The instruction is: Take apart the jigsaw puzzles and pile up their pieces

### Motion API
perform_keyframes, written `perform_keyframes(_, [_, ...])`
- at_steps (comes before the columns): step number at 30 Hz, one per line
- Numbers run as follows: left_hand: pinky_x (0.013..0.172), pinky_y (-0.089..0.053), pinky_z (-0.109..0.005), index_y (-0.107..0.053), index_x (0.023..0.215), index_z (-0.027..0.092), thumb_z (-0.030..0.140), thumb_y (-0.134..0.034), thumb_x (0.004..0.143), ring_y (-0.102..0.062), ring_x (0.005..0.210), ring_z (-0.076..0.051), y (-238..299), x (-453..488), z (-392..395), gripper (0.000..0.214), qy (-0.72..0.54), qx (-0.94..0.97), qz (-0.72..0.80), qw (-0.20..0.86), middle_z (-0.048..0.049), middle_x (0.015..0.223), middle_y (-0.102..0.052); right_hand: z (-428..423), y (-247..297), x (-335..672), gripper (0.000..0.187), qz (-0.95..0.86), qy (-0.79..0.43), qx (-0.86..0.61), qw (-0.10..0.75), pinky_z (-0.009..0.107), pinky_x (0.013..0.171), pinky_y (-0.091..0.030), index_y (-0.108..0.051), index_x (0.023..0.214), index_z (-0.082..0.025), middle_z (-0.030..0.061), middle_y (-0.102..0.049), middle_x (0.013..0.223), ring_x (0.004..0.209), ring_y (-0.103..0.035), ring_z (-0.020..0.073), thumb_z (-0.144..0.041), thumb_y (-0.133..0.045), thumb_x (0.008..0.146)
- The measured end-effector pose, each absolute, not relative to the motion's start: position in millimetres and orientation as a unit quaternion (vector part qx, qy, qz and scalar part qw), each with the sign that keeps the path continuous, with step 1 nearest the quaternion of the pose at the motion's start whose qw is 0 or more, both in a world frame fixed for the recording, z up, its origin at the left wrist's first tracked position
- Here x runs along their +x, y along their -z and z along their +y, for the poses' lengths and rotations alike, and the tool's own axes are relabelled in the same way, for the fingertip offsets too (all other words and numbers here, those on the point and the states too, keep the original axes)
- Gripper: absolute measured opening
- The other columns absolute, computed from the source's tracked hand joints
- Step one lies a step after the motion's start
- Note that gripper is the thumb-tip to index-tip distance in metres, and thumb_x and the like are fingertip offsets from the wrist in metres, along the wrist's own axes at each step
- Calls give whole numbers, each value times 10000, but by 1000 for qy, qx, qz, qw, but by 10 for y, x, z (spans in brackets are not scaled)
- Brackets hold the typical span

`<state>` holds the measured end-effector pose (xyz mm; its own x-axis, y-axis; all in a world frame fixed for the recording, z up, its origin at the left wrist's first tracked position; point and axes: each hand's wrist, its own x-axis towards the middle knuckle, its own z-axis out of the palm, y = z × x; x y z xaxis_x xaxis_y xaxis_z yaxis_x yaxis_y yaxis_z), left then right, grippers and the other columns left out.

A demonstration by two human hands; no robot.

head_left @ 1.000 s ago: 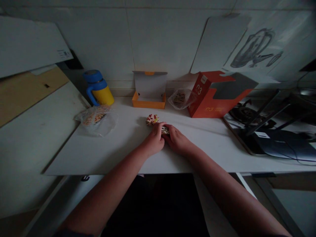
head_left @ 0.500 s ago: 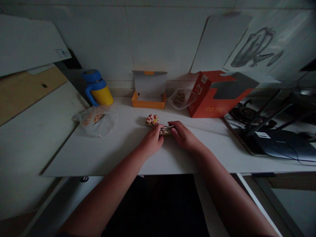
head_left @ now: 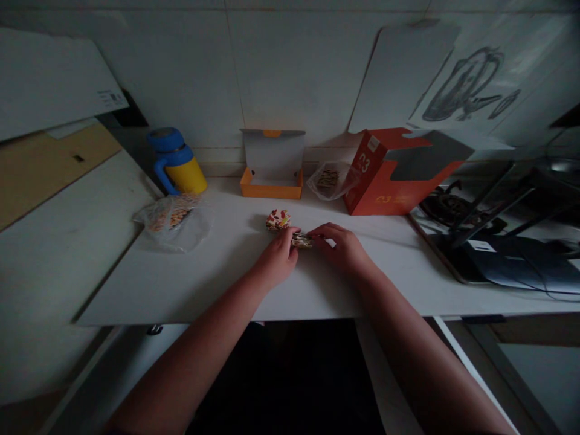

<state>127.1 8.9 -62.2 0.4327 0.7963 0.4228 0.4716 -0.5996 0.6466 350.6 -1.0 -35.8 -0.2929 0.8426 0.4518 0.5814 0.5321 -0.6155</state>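
Low over the white tabletop, my left hand is closed round the left end of a small stack of thin, dark-edged patterned pieces. My right hand meets the stack's right end, its thumb and fingers pinched together there. What exactly lies between those fingertips is too small to make out. Just behind my left hand stands a similar small stack with a red, white and green patterned top.
An orange box with its lid raised stands at the back. Beside it are a clear bag and a large red-orange box. On the left are a blue-yellow jug and another bag. A stove lies right.
My right hand's fingers have drawn together and curled at the stack's right end. My left hand keeps its hold, almost unmoved. The view has shifted slightly.
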Motion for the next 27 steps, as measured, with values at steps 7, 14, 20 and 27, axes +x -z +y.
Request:
perform_keyframes(7, [1142, -511, -489, -498, 1347, 162, 27, -554, 918, -629, 1311, -287, 640, 1266, 100, 454, -363, 820, 382, 222, -189, 1357, -646, 11, 382, 3528, 137, -761, -180, -509, 360, 313, 770, -530, -765, 1019, -223, 39, -787, 955, 831, -718, 202, -190, -654, 944])
perform_keyframes(14, [1139, -512, -496, -495, 1350, 174, 26, -550, 920, -629, 1308, -285, 629, 1256, 99, 459, -364, 822, 377, 223, -183, 1365, -646, 18, 361, 3518, 204, -777, -160, -499, 349, 346, 844, -562, -786, 1098, -228, 67, -803, 1046, 914, -742, 224, -199, -630, 970])
perform_keyframes(20, [1121, -526, -475, -507, 1338, 189, 21, -552, 915, -654, 1261, -270, 587, 1263, 85, 458, -362, 819, 378, 235, -157, 1344, -661, 21, 340, 3541, 199, -786, -158, -483, 351, 368, 859, -576, -790, 1085, -231, 78, -794, 1066, 940, -739, 231, -205, -620, 985])
perform_keyframes(27, [1106, -535, -465, -526, 1321, 182, 8, -551, 898, -660, 1257, -282, 571, 1290, 98, 458, -352, 824, 377, 233, -162, 1311, -679, 161, 92, 3470, 189, -844, -124, -425, 303, 370, 852, -555, -805, 1084, -228, 90, -783, 1022, 924, -724, 239, -293, -639, 1019])
